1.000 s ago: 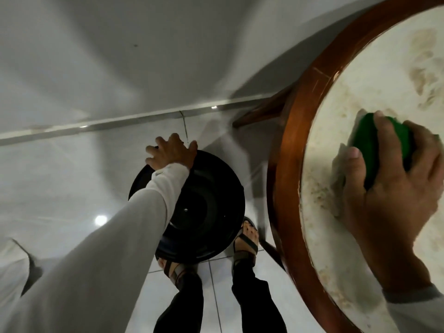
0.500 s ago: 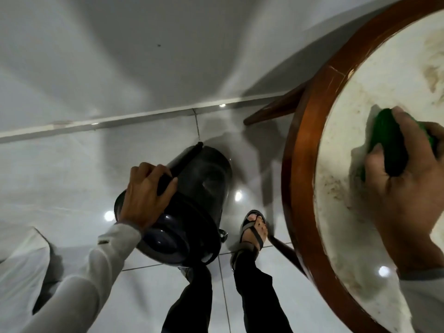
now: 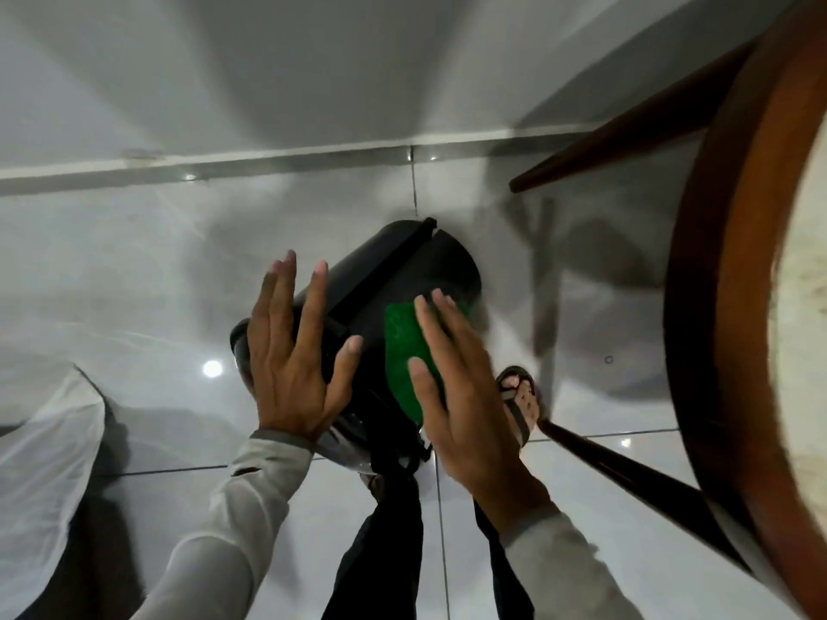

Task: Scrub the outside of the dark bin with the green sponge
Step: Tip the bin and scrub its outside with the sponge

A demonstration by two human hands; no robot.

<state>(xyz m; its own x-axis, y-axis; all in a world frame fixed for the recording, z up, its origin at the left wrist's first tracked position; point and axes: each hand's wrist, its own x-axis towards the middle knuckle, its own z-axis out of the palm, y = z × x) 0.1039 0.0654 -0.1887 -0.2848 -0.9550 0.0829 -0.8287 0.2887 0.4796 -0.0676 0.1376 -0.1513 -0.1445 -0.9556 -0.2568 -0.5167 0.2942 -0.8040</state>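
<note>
You held the dark bin (image 3: 402, 261) tipped over the floor (image 3: 134, 270), left hand (image 3: 295, 360) spread flat against its side, right hand (image 3: 461, 396) pressing the green sponge (image 3: 402, 351) to its outer wall with straight fingers; scrubbing seemed barely begun.

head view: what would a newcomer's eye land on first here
The bright green sponge at centre stands out, pressed flat against the tilted dark bin by the right hand. The left hand braces the bin's other side with straight fingers. A round table's wooden rim fills the right edge.
</note>
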